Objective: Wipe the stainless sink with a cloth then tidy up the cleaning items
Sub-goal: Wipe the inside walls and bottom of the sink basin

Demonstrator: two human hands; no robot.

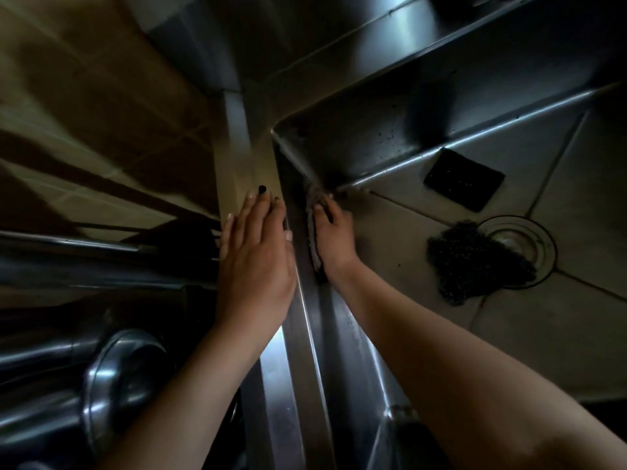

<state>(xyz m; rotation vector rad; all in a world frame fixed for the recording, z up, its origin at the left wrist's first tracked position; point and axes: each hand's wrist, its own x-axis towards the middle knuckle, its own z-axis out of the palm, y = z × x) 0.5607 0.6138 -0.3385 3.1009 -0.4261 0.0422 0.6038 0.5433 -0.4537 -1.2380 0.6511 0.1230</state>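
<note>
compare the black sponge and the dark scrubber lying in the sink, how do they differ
The black sponge is a flat rectangle with straight edges; the dark scrubber is a lumpy, irregular wad with a coarse mesh texture. The sponge lies against the foot of the far sink wall, clear of the drain; the scrubber overlaps the drain's rim. Both are dark, rest on the sink floor, and neither hand touches them.

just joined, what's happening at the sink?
A person is wiping the stainless sink. The right hand presses a cloth against the basin's left wall near the far corner. The left hand rests flat on the rim, holding nothing. A dark scrubber lies by the drain, and a dark rectangular pad sits on the basin floor.
</note>
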